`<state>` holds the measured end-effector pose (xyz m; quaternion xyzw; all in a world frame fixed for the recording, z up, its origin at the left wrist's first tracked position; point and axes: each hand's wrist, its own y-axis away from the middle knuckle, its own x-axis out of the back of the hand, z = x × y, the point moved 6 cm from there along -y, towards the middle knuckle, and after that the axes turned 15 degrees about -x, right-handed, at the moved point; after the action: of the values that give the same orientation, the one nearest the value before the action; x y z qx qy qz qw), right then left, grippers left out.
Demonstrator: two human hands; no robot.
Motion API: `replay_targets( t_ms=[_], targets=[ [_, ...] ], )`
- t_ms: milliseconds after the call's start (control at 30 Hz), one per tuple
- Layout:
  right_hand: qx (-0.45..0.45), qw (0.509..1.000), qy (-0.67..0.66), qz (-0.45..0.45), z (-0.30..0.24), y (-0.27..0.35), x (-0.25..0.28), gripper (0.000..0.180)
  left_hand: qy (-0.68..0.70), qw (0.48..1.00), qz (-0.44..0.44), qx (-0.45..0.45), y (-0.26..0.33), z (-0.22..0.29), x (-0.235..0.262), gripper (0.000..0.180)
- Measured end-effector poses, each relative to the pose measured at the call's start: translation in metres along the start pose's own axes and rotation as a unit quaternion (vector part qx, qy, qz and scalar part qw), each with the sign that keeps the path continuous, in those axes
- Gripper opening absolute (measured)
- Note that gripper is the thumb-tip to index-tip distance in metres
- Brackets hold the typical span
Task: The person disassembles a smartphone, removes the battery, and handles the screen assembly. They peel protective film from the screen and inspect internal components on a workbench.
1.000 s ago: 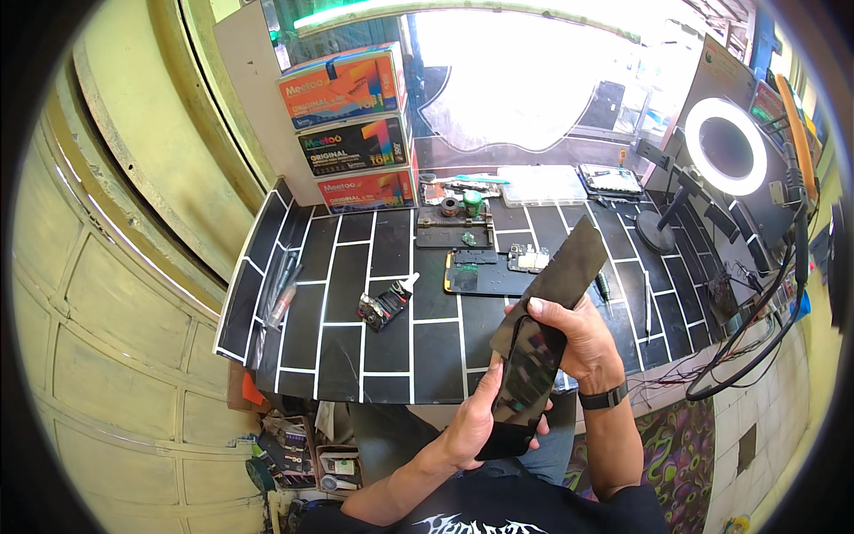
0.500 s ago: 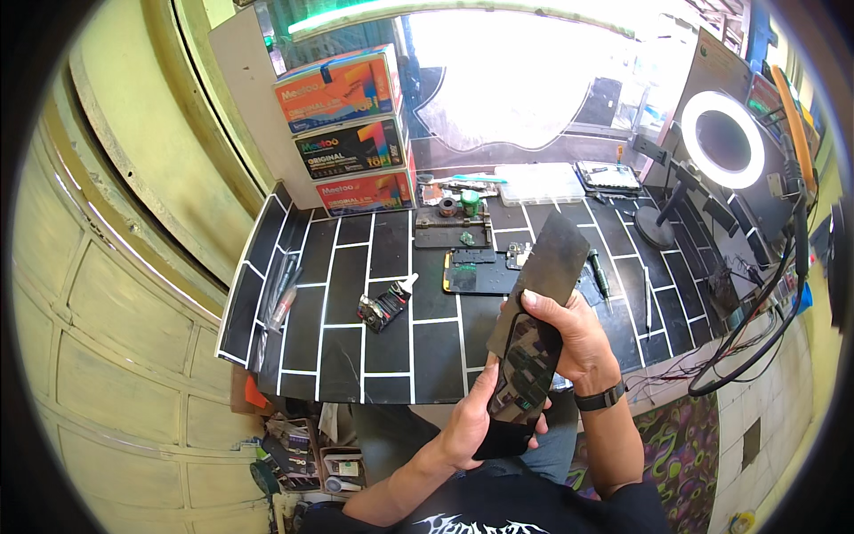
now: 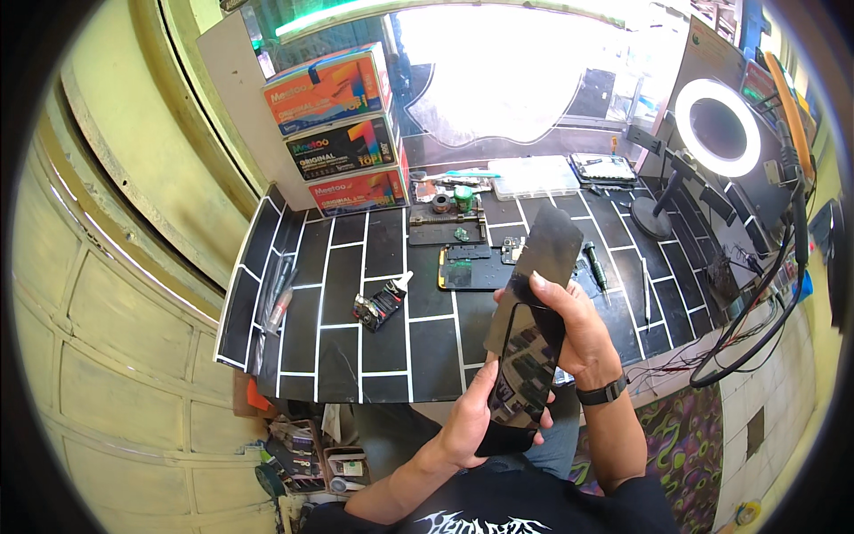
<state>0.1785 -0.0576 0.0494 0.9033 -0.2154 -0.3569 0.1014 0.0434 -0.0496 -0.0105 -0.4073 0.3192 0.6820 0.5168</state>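
Note:
A glossy black phone screen [image 3: 523,378] is tilted between my hands in front of the bench edge. My left hand [image 3: 469,423] grips its lower left side, thumb along the edge. From the right, my right hand [image 3: 583,334] wraps the upper part, thumb on a dark grey translucent sheet [image 3: 553,249]. That sheet overlaps the screen's top and sticks out beyond it; whether it is still attached cannot be made out. Behind it on the bench lie an opened phone body [image 3: 479,270] and a dark screwdriver [image 3: 595,265].
A crumpled black tube [image 3: 382,303] lies on the tile-patterned bench [image 3: 342,343]. Farther back are a metal holder [image 3: 427,233], a green jar [image 3: 463,198] and a clear plastic case [image 3: 534,178]. Stacked boxes [image 3: 342,151] stand left; a ring light [image 3: 755,126] and cables [image 3: 783,303] are right.
The grey sheet's upper end has shifted slightly left, and my right thumb has moved up a little. The bench appears slightly shifted left and up. Both hands keep their hold.

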Motion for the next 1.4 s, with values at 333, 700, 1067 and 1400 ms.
replay_targets(
  t_ms=[333, 700, 1067, 1400],
  targets=[
    [0.004, 1.0, -0.01, 0.01, 0.005, -0.003, 0.005, 0.02, 0.047, 0.999, -0.009, 0.011, 0.0, -0.003, 0.002, 0.076],
    [-0.011, 1.0, -0.01, 0.017, 0.002, 0.002, -0.007, 0.024, 0.017, 1.0, 0.022, 0.01, 0.001, 0.0, -0.004, 0.065],
    [0.001, 0.999, -0.016, 0.028, 0.009, -0.004, 0.004, 0.018, 0.025, 0.999, 0.031, 0.016, 0.002, -0.003, -0.001, 0.065],
    [-0.016, 1.0, -0.019, 0.017, 0.008, -0.005, 0.003, 0.02, 0.032, 0.998, 0.042, 0.023, 0.001, -0.002, -0.005, 0.065]
  ],
)
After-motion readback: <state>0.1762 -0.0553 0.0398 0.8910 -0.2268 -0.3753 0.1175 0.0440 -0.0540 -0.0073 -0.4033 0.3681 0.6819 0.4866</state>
